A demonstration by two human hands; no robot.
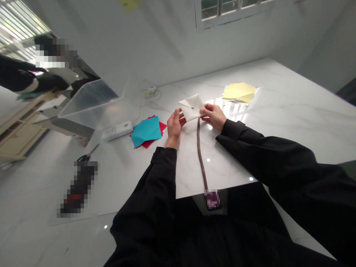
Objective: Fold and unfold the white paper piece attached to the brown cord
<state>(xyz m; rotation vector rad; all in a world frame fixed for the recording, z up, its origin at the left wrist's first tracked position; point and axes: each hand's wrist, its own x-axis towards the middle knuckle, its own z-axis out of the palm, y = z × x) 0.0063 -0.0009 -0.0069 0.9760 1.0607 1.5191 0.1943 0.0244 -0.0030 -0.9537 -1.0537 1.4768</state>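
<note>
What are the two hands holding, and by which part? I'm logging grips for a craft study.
Both hold one folded white paper square with a small pin at its centre: the left hand pinches its left corner, the right hand its right corner.

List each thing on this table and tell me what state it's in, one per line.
White paper: folded, pinned at its centre, held at both sides.
Left hand: gripping the paper's left edge.
Right hand: gripping its right edge.
Brown stick: lying flat, running under the paper.
Teal sheet: flat on red sheets.
Yellow sheets: stacked.
Clear bin: tilted.
Scissors: lying untouched.
</note>
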